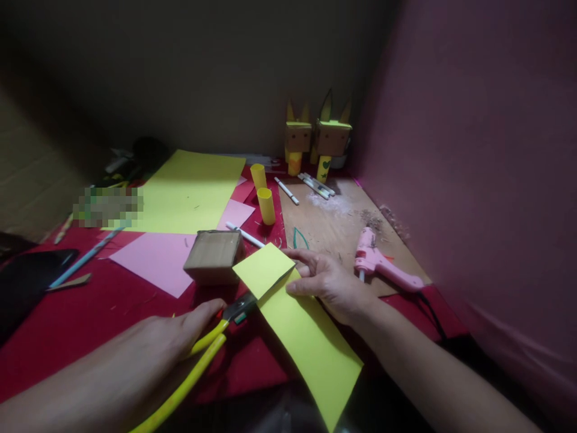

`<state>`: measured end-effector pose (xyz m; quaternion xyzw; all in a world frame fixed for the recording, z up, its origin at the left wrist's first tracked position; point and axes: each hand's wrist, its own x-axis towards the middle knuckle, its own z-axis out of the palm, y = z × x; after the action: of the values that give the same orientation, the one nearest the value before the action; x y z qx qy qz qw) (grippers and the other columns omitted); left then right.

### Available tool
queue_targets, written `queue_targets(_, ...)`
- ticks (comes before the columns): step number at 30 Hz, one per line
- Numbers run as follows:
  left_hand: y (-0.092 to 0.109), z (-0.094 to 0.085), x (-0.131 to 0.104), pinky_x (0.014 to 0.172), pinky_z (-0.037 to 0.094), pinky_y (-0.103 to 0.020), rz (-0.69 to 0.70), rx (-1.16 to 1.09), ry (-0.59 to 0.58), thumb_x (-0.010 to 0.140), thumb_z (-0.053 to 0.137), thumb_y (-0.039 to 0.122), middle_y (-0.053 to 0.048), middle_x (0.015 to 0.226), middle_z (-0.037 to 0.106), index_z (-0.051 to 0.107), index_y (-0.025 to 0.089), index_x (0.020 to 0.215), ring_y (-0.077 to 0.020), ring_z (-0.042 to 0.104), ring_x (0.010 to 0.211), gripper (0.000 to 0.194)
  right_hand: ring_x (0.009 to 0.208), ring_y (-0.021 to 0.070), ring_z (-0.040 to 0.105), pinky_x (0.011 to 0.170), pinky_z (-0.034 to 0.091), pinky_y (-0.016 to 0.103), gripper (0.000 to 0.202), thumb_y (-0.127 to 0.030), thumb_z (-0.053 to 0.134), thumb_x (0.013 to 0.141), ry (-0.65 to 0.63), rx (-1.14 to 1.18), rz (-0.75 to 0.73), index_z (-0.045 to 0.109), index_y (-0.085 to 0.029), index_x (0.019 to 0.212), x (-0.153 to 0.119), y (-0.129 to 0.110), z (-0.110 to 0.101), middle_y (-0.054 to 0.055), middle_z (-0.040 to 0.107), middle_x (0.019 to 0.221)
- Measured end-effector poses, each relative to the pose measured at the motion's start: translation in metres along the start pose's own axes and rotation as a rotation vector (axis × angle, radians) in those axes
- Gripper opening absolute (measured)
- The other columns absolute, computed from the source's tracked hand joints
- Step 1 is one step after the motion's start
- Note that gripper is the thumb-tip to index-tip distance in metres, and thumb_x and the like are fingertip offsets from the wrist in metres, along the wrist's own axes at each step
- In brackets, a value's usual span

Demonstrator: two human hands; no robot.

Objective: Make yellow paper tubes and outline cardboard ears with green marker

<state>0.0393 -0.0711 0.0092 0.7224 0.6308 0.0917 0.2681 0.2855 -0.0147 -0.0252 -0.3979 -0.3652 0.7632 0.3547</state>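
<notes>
My left hand [192,328] is closed on a pair of yellow-handled shears [205,355], whose dark head points right. The blades meet the left edge of a yellow paper strip [311,337], and the handles are spread apart. My right hand [331,285] pinches that strip, thumb on top and fingers behind. A squarish yellow piece [265,269] forms the strip's far end, with a dark line between it and the rest; whether it is fully severed I cannot tell. Just beyond the shears sits a small brown cardboard box [213,255].
A yellow sheet [189,186] and pink paper [155,258] lie on the red cloth [121,313]. Two yellow paper tubes [266,207] stand mid-table. Two box-headed figures [333,138] are at the back. A pink glue gun [383,264] rests right, on a brown board [333,222], beside the pink wall.
</notes>
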Motion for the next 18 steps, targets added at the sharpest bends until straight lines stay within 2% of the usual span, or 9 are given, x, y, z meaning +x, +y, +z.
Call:
queue_targets(2,0.001,-0.004,0.004,0.06,0.054,-0.031,-0.032,-0.047,-0.023,0.07,0.05,0.047,-0.004,0.07,0.077,0.073,0.023,0.103,-0.0259,0.072,0.061,0.047,0.062,0.0159,0.068,0.063,0.053,0.029,0.067,-0.01,0.078,0.057,0.024,-0.004,-0.011,0.061,-0.016,0.122,0.001,0.0,0.001,-0.004,0.071,0.071)
queue_targets(4,0.002,-0.007,0.009,0.06,0.055,-0.029,-0.107,-0.175,-0.111,0.067,0.053,0.044,-0.002,0.072,0.077,0.071,0.023,0.103,-0.0245,0.072,0.063,0.045,0.056,0.0125,0.064,0.058,0.05,0.026,0.062,-0.01,0.078,0.056,0.053,-0.022,-0.032,0.063,-0.016,0.116,0.001,0.0,0.001,-0.006,0.067,0.066)
queue_targets(7,0.009,-0.006,0.015,0.062,0.057,-0.027,-0.395,-0.548,-0.27,0.076,0.053,0.053,-0.002,0.075,0.078,0.069,0.024,0.096,-0.0229,0.073,0.071,0.039,0.05,0.0087,0.057,0.051,0.043,0.021,0.055,-0.011,0.078,0.057,0.108,-0.062,-0.065,0.065,-0.017,0.111,-0.003,-0.001,0.0,-0.011,0.058,0.056)
queue_targets(9,0.015,-0.003,0.016,0.057,0.056,-0.027,-0.596,-0.792,-0.283,0.084,0.047,0.064,-0.002,0.069,0.076,0.068,0.023,0.087,-0.0215,0.071,0.064,0.046,0.045,0.0059,0.05,0.047,0.038,0.018,0.05,-0.01,0.079,0.058,0.132,-0.088,-0.086,0.067,-0.017,0.106,-0.007,-0.004,-0.002,-0.013,0.051,0.051)
queue_targets(10,0.018,-0.002,0.015,0.054,0.055,-0.027,-0.658,-0.88,-0.284,0.088,0.045,0.064,-0.002,0.064,0.074,0.067,0.023,0.083,-0.0201,0.069,0.059,0.047,0.044,0.0052,0.049,0.046,0.036,0.018,0.047,-0.01,0.079,0.058,0.138,-0.097,-0.093,0.068,-0.017,0.103,-0.009,-0.005,-0.002,-0.014,0.05,0.05)
queue_targets(12,0.022,0.0,0.013,0.049,0.052,-0.026,-0.705,-1.005,-0.309,0.092,0.044,0.063,-0.001,0.055,0.069,0.066,0.023,0.074,-0.0173,0.064,0.049,0.049,0.045,0.0066,0.053,0.048,0.039,0.019,0.04,-0.013,0.08,0.059,0.138,-0.105,-0.092,0.069,-0.017,0.097,-0.013,-0.007,-0.002,-0.011,0.056,0.052)
queue_targets(15,0.021,0.002,0.008,0.048,0.053,-0.027,-0.682,-1.05,-0.34,0.091,0.048,0.064,-0.002,0.053,0.068,0.065,0.023,0.07,-0.017,0.062,0.046,0.048,0.055,0.013,0.064,0.055,0.05,0.025,0.032,-0.021,0.082,0.059,0.132,-0.097,-0.071,0.069,-0.017,0.087,-0.018,-0.008,0.0,-0.003,0.069,0.063)
queue_targets(18,0.015,0.007,0.003,0.058,0.059,-0.031,-0.644,-1.021,-0.234,0.088,0.053,0.059,-0.003,0.064,0.074,0.069,0.023,0.084,-0.0203,0.069,0.058,0.04,0.058,0.0141,0.067,0.06,0.052,0.026,0.029,-0.024,0.085,0.057,0.139,-0.092,-0.066,0.068,-0.018,0.079,-0.024,-0.01,0.002,-0.002,0.071,0.064)
